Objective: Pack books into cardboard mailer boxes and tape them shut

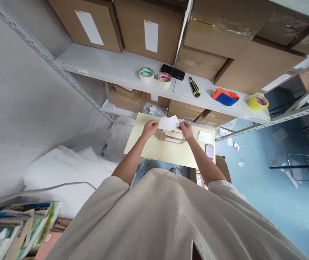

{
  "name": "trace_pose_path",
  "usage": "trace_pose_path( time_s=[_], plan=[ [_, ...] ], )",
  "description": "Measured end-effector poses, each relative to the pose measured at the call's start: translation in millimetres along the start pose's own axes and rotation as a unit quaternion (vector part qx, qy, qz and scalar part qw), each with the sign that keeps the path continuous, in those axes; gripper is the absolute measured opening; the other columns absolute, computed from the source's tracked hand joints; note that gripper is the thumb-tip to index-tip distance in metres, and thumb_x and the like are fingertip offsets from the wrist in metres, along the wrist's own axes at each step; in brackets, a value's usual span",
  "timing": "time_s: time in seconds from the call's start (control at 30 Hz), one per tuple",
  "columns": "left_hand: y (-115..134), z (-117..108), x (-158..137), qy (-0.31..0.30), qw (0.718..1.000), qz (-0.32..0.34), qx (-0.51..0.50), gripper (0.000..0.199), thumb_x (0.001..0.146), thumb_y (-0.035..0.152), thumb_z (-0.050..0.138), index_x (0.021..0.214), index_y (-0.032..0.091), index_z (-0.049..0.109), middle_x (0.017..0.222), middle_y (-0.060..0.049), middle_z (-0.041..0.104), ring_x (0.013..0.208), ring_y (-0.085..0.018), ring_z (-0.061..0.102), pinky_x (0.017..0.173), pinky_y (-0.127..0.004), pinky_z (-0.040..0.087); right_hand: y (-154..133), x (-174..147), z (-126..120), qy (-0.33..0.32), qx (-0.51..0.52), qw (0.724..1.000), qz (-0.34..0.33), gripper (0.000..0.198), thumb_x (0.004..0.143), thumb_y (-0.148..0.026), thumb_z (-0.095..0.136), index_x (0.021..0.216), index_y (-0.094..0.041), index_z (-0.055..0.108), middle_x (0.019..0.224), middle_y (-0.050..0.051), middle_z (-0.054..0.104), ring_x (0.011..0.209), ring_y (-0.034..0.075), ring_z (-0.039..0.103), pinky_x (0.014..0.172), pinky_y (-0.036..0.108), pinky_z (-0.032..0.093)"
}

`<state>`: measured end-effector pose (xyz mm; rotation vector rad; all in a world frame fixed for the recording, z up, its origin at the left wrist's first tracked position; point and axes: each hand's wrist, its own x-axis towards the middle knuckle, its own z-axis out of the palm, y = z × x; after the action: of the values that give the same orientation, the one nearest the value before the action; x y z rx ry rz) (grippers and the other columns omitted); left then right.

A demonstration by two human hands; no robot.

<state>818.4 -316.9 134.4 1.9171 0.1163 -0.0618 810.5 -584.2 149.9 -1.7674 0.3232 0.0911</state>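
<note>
A sheet of white paper (168, 123) is stretched between my two hands above a pale yellow table (154, 147). My left hand (150, 128) pinches its left edge, and my right hand (186, 130) pinches the right edge. Beneath the sheet sits a small cardboard box (167, 136) with white paper or labels on it, partly hidden by the sheet. To the right of my right hand lies a stack of white paper (205, 137). A phone (210, 151) rests near the table's right edge.
The shelf (102, 65) ahead bears tape rolls (146, 74), a black phone-like object (172, 72), a utility knife (194, 87), an orange-and-blue item (225, 97) and yellow tape (257, 102). Cardboard boxes (151, 30) stand behind. Left are white bags (67, 173) and magazines (5, 231).
</note>
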Motion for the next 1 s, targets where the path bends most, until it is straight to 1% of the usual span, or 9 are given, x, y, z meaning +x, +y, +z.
trace_pose_path(
  time_s=[0.13,0.33,0.43,0.6,0.7,0.73,0.8,0.87,1.0],
  plan=[
    [-25.4,-37.2,2.6,0.078,0.996,-0.038,0.024,0.021,0.08,0.018,0.069,0.062,0.026,0.062,0.07,-0.001,0.07,0.078,-0.023,0.064,0.081,-0.035,0.053,4.3,12.9,22.5,0.025,0.034,0.999,0.024,0.034,0.089,-0.058,0.073,0.083,-0.029,0.056,0.078,0.001,0.072,0.09,0.024,0.08,0.09,0.038,0.066],
    [-78.0,-113.8,-5.9,0.189,0.977,-0.086,0.057,0.033,0.083,0.019,0.073,0.058,0.029,0.054,0.065,-0.004,0.064,0.086,-0.028,0.07,0.088,-0.04,0.056,6.8,29.2,75.7,0.003,0.019,1.0,-0.017,0.042,0.088,-0.07,0.065,0.085,-0.031,0.049,0.076,0.0,0.065,0.084,0.025,0.075,0.085,0.04,0.065],
    [-97.7,-151.9,-18.0,0.247,0.956,-0.132,0.086,0.035,0.084,0.014,0.073,0.061,0.03,0.052,0.073,-0.008,0.069,0.097,-0.033,0.074,0.098,-0.046,0.056,4.6,33.4,103.7,0.007,0.024,0.999,-0.021,0.04,0.086,-0.07,0.059,0.086,-0.032,0.048,0.075,0.001,0.065,0.082,0.024,0.073,0.081,0.039,0.063],
    [-118.4,-197.2,-38.8,0.284,0.942,-0.148,0.101,0.02,0.09,0.014,0.073,0.078,0.027,0.063,0.091,-0.011,0.077,0.106,-0.035,0.074,0.108,-0.049,0.055,-4.0,32.5,142.0,-0.03,-0.005,0.999,-0.013,0.04,0.086,-0.07,0.059,0.088,-0.032,0.048,0.073,-0.001,0.066,0.08,0.023,0.074,0.078,0.035,0.061],
    [-129.6,-210.0,-44.0,0.305,0.937,-0.15,0.083,0.004,0.098,0.018,0.073,0.096,0.021,0.071,0.095,-0.011,0.079,0.113,-0.033,0.075,0.112,-0.044,0.052,-9.3,28.8,156.9,-0.035,0.0,0.999,-0.01,0.035,0.089,-0.063,0.063,0.087,-0.031,0.05,0.074,-0.001,0.068,0.081,0.022,0.076,0.08,0.034,0.061],
    [-133.2,-211.5,-44.1,0.312,0.936,-0.15,0.067,0.006,0.099,0.019,0.073,0.105,0.018,0.073,0.1,-0.013,0.081,0.115,-0.033,0.076,0.114,-0.043,0.051,-10.8,27.9,160.0,-0.039,0.002,0.999,-0.011,0.034,0.09,-0.061,0.065,0.087,-0.03,0.051,0.074,-0.001,0.068,0.082,0.022,0.077,0.081,0.035,0.062],
    [-138.9,-210.0,-41.8,0.32,0.936,-0.146,0.034,0.028,0.097,0.02,0.076,0.125,0.015,0.074,0.116,-0.018,0.083,0.117,-0.034,0.077,0.117,-0.046,0.052,-13.0,26.9,163.2,-0.052,0.003,0.999,-0.011,0.036,0.091,-0.061,0.07,0.087,-0.03,0.052,0.075,-0.002,0.068,0.082,0.022,0.077,0.084,0.035,0.063],
    [-141.3,-202.1,-36.8,0.319,0.937,-0.141,0.012,0.042,0.094,0.021,0.078,0.135,0.016,0.073,0.126,-0.02,0.083,0.116,-0.035,0.078,0.118,-0.05,0.054,-14.1,27.1,162.4,-0.062,0.0,0.998,-0.014,0.038,0.091,-0.062,0.075,0.088,-0.029,0.054,0.076,-0.002,0.069,0.082,0.021,0.076,0.086,0.036,0.063],
    [-130.9,-169.9,-21.2,0.278,0.952,-0.126,-0.02,0.025,0.091,0.018,0.076,0.116,0.02,0.078,0.113,-0.014,0.085,0.111,-0.031,0.08,0.116,-0.048,0.059,-13.6,28.8,150.1,-0.071,-0.016,0.996,-0.05,0.041,0.091,-0.065,0.078,0.091,-0.028,0.062,0.083,-0.001,0.073,0.081,0.019,0.073,0.087,0.035,0.065]
  ],
)
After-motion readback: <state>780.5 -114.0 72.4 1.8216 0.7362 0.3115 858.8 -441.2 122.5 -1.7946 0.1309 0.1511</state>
